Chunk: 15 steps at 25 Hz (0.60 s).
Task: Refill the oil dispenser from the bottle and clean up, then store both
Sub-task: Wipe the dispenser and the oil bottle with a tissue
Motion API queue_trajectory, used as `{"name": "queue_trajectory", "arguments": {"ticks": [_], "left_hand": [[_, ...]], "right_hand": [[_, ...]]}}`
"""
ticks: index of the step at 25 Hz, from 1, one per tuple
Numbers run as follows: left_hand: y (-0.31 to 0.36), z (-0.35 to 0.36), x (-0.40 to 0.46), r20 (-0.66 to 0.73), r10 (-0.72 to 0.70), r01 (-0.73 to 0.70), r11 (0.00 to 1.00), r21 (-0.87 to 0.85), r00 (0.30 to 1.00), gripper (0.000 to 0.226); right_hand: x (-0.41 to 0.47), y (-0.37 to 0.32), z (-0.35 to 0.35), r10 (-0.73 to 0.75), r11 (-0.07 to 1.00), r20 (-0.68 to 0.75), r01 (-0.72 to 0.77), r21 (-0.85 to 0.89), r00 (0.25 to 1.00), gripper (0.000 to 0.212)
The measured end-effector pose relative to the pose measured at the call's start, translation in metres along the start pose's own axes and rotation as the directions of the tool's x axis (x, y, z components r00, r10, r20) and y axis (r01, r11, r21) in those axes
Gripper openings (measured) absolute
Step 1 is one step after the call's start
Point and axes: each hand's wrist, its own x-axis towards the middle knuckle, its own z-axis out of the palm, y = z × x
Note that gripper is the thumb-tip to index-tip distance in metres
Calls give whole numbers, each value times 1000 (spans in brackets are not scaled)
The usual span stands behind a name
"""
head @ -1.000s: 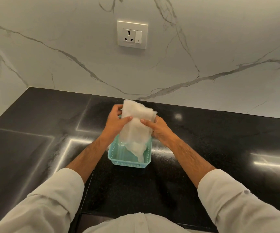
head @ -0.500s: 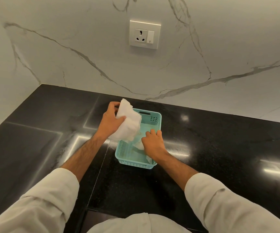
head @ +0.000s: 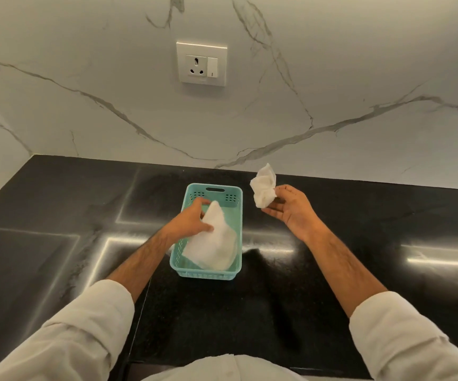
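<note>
Left hand (head: 192, 222) is closed on a flat white cloth (head: 214, 243), holding it low inside the teal basket (head: 214, 189); thumb on top, fingers underneath. My read: it's either parking the spare cloth in the basket or keeping the stack down while one piece comes out. Can't tell which from this view.

Right hand (head: 288, 207) is lifted clear, to the right of the basket and above the table (head: 332, 270), pinching a crumpled white wipe (head: 263, 187) between thumb and fingertips. The rest of the hand is loosely open, palm toward the camera. The wipe is bunched, not folded, which looks like it's ready for wiping, so I judge this as the clean-up step.

The basket sits square on the black table, near the wall, handle slot on the far end. It keeps the cloths off the glossy top.

Oil dispenser and bottle: neither is in view. Can't say from here whether they're already stored or the refill is done.

The table looks dry and reflective, with no spill I can make out.

Writing and brands: none readable. The basket is unmarked, the cloths are plain. The wall socket (head: 201, 64) has a switch with a small mark, too small to read.
</note>
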Motion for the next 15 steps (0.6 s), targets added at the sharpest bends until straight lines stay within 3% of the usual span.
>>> {"name": "queue_trajectory", "arguments": {"ticks": [3,6,8,11,15], "left_hand": [[-6,14,2,108,-42,12,964,266,993,78],[8,14,-3,-73,161,-119,908,401,984,64],[33,12,-12,-210,295,-245,941,233,932,44],[75,16,-27,-218,237,-285,932,-225,947,18],[94,39,-37,-164,234,-279,892,-355,958,21]], "right_hand": [[-14,8,-2,35,978,44,-43,204,998,13],[-21,14,0,37,968,78,-55,244,996,13],[-25,18,4,12,979,96,-31,200,995,8],[-36,25,10,-77,997,38,77,17,996,14],[-56,35,6,-125,988,-10,124,-87,992,24]]}}
